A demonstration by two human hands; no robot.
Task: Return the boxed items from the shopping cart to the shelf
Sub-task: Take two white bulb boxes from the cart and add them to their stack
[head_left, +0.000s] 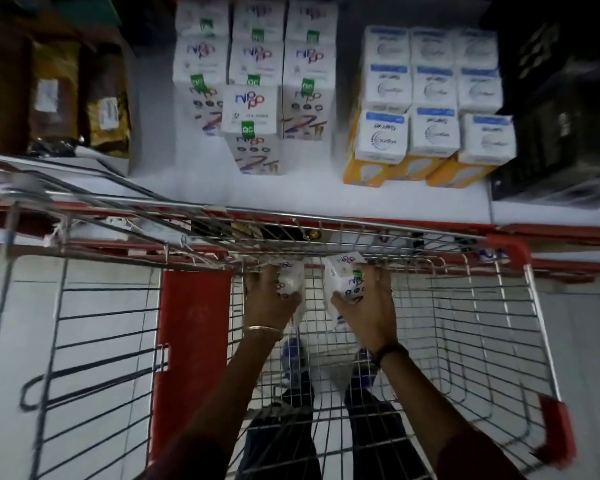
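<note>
— Hands? 
— Both are down in the cart. The left hand is wrapped around one white box, the right hand around another box.
— Shelf?
— Just beyond the cart, with matching boxes standing in rows.

White boxes with purple lettering and green labels; yellow-sided boxes; red-trimmed cart.

"nippo" and green "QC" tag on front white box on shelf.
</note>
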